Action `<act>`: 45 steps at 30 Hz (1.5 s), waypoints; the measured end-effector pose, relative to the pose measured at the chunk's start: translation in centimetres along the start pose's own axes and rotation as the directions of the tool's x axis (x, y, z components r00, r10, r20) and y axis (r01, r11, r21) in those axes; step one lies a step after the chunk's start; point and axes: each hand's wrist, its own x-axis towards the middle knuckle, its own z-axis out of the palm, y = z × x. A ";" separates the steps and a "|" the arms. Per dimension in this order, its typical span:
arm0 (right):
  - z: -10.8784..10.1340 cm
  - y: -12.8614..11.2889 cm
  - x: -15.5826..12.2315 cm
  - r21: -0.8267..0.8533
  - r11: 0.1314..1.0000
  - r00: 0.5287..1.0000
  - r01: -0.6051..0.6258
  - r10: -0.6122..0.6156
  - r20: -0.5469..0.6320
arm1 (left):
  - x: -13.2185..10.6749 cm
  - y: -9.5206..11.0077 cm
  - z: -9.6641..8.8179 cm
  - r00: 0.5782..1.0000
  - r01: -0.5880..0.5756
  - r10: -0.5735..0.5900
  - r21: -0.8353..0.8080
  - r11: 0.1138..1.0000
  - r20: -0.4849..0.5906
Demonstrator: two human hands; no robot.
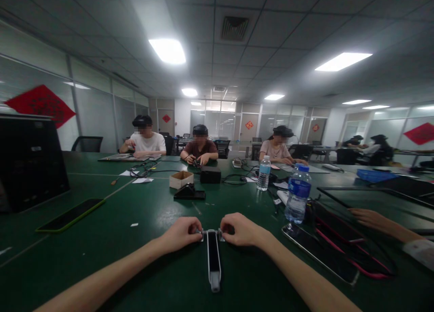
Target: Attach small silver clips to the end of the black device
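A slim device (213,253) with a black strip in a pale frame and a grey near end lies on the green table, pointing towards me. At its far end, my left hand (185,230) is closed in a pinch on a small silvery piece (202,235) on the left side. Mirroring it, my right hand (239,229) pinches a similar silvery piece (222,234) on the right. My fingertips partly cover both pieces, so I cannot tell exactly what they are or how they join the device.
A black stand (189,193) and a small open box (181,179) sit ahead. Water bottles (298,196) and black phones (318,253) are at right, near another person's hand (373,219). A green-edged phone (71,215) lies left. Several people sit opposite.
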 end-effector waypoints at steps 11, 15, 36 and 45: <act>0.2 0.2 0.2 -0.011 1.000 1.000 0.009 -0.009 -0.004 | 0.4 -0.5 0.1 1.000 0.024 -0.024 -0.067 0.997 -0.006; -0.1 -0.2 0.0 0.001 1.000 1.000 -0.004 0.004 -0.001 | 0.3 -0.5 0.1 1.000 0.010 -0.010 -0.024 1.000 -0.003; 0.0 -0.4 0.2 -0.045 0.999 1.000 -0.015 0.014 -0.021 | 0.3 -0.1 0.4 0.999 0.039 -0.040 -0.008 0.999 -0.036; 0.0 -0.2 0.2 -0.038 0.999 1.000 -0.010 0.010 -0.014 | 0.3 -0.3 0.4 0.998 0.036 -0.039 -0.068 0.997 -0.041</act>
